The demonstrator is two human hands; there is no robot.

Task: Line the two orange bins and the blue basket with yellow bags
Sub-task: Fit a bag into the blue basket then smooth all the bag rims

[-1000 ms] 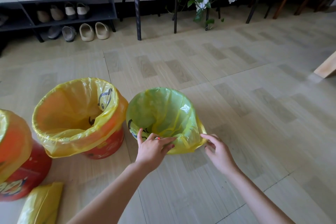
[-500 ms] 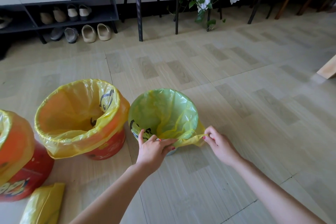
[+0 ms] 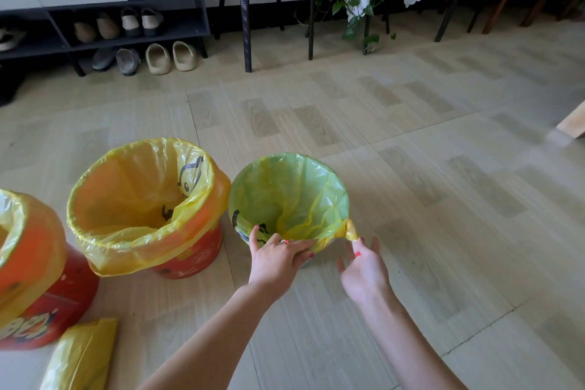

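Here the left hand (image 3: 278, 258) lies on the near rim of the blue basket (image 3: 243, 231), fingers stretched flat, pressing the yellow bag (image 3: 288, 190) that lines it. The right hand (image 3: 364, 266) hovers just beside a twisted knot (image 3: 349, 229) of bag at the rim, fingers loosely spread, gripping nothing. Two lined orange bins (image 3: 190, 258) stand left of the basket on the floor (image 3: 443, 199), beside a folded yellow bag (image 3: 79, 358).

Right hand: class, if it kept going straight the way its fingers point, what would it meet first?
Most likely the twisted knot of the yellow bag at the blue basket's rim; the right hand has its fingertips just below it, possibly already touching.
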